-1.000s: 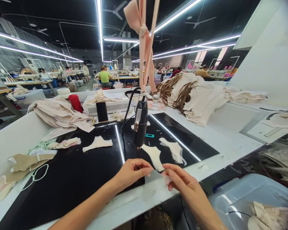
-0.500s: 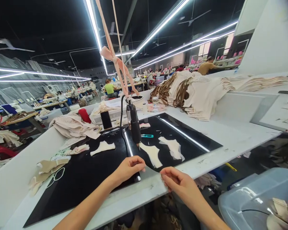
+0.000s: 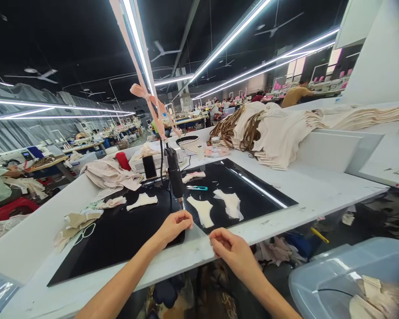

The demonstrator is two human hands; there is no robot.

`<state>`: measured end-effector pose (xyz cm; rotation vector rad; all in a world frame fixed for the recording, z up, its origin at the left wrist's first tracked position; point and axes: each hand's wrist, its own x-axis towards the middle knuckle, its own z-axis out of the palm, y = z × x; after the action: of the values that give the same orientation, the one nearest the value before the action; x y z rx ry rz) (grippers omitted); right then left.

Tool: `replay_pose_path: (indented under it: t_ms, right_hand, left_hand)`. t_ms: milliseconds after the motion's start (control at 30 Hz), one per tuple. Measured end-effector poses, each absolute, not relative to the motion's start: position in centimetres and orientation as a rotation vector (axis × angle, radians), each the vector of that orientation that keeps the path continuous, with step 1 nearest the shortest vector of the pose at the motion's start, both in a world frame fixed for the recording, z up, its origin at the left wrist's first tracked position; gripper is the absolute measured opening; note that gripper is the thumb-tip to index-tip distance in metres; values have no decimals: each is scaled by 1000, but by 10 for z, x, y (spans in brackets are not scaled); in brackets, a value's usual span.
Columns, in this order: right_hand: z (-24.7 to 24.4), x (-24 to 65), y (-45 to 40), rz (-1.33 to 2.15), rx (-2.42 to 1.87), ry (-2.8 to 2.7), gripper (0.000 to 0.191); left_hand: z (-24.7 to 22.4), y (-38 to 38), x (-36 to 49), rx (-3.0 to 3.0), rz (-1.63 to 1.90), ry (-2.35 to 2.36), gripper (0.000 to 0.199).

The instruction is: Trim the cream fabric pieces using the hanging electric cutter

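Observation:
Near the table's front edge, my left hand (image 3: 177, 226) pinches one side of a thin translucent sheet (image 3: 197, 235). My right hand (image 3: 228, 246) grips the sheet's other side with closed fingertips. Just above my left hand hangs a black hand tool (image 3: 174, 173) with a metal tip, held up by pink straps (image 3: 153, 104). On the black board (image 3: 119, 239) lie a cream fabric piece (image 3: 202, 212), another with a translucent layer (image 3: 231, 204), and a third (image 3: 142, 201) at the left. A teal thread snipper (image 3: 197, 188) rests behind them.
Stacked cream fabric (image 3: 279, 133) fills the back right. Fabric scraps (image 3: 78, 226) and a fabric pile (image 3: 111, 173) lie left. A phone (image 3: 149, 166) stands behind the board. A clear plastic bin (image 3: 319, 270) is low right. People sit at machines beyond.
The camera view has shifted, so the table and hanging tool appear further left. My hands hold the sheet much as before. A seated person has come into view at the far left.

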<state>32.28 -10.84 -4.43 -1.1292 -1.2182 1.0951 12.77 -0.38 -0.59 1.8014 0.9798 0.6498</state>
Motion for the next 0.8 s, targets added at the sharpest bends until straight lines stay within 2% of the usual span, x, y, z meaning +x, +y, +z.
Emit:
replay_pose_path:
  t_ms: [167,433,800]
  right_hand:
    - [-50,314,-107,1034,-1176,-1198,8]
    - [-53,310,-103,943,-1224,-1170,15]
    - [-40,307,-112,864,-1343,-1163,12]
  left_hand:
    - [-3,-1,126,1852,651,974,29]
    - [-21,22,115,1975,613,999,40]
    - [-26,21,113,1888,564,828,37]
